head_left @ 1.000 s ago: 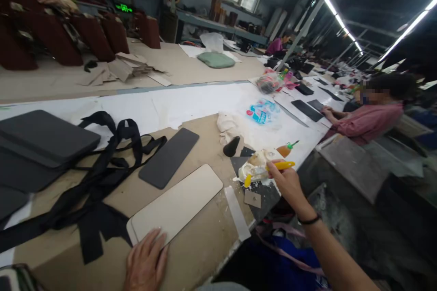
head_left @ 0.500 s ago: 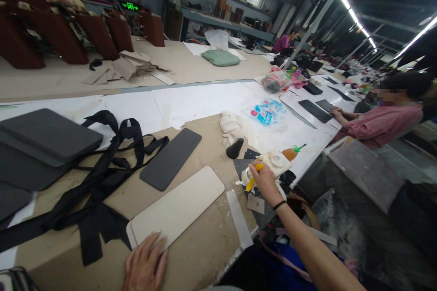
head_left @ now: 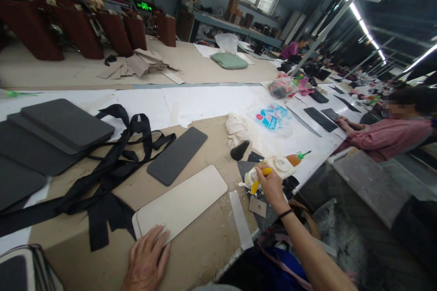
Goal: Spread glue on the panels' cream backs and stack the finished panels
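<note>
My left hand point(head_left: 148, 257) lies flat with fingers stretched out, its fingertips on the near edge of a long cream panel with rounded corners point(head_left: 186, 200). At the right, my right hand point(head_left: 272, 186) is closed on a yellow-handled tool point(head_left: 265, 172), probably a brush; its working end is hidden. That tool is at the mouth of a white glue-smeared container point(head_left: 278, 163) lying on its side. Beyond the cream panel rests a dark grey panel of similar shape point(head_left: 177, 154). Tangled black fabric strips point(head_left: 112, 182) lie left of both panels.
Stacked dark grey panels point(head_left: 64, 125) lie at the left. A black cone-shaped object point(head_left: 239, 150), a crumpled cloth point(head_left: 237, 129) and an orange bottle with green cap point(head_left: 295, 159) are near the container. Co-workers sit at right and stand behind brown bags point(head_left: 78, 32).
The whole view has shifted slightly, so things appear a little farther right. My right hand stays at the container with the yellow tool turned slightly; my left hand remains on the cream panel.
</note>
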{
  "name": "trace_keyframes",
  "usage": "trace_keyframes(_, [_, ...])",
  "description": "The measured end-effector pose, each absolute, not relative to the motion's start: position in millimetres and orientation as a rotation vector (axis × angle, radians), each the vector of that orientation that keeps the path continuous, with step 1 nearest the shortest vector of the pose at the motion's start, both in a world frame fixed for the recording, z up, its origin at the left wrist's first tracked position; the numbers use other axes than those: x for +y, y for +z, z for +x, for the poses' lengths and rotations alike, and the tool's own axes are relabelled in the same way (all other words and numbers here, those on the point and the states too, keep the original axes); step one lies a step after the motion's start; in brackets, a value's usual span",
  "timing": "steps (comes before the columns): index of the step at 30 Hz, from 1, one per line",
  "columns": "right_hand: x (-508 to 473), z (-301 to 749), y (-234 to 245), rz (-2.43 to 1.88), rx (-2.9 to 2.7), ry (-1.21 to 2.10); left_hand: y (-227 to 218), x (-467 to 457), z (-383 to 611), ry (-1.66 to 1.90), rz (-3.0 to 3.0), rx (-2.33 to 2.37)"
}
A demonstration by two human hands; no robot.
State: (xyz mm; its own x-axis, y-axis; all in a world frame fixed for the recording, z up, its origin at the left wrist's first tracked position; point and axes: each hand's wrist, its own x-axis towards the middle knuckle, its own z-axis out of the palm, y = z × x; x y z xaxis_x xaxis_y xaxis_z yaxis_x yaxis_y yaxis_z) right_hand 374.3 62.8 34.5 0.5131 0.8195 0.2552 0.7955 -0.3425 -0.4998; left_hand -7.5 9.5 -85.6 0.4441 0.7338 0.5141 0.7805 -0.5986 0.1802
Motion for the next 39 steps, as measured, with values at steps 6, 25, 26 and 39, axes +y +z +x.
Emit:
trace_keyframes(6, [58.2, 368.7, 35.4, -2.160, -1.141, 0.109, -87.3, 8.7, -8.1, -0.862, -2.597, -1.359])
trace_keyframes(25, [54.5, 383.2, 35.5, -1.953, -1.553, 0.083, -92.9, 9.4, -9.8, -0.888, -2.595, -1.371])
trace_keyframes(26, [53.6, 382.9, 36.2, -1.941, -1.576, 0.083, -92.4, 9.6, -9.6, -0.888, -2.596, -1.368])
trace_keyframes(39, [51.1, 376.0, 28.6, -1.881, -1.840, 0.024, -80.9, 0.6, -1.2, -0.903, -2.663, -1.556])
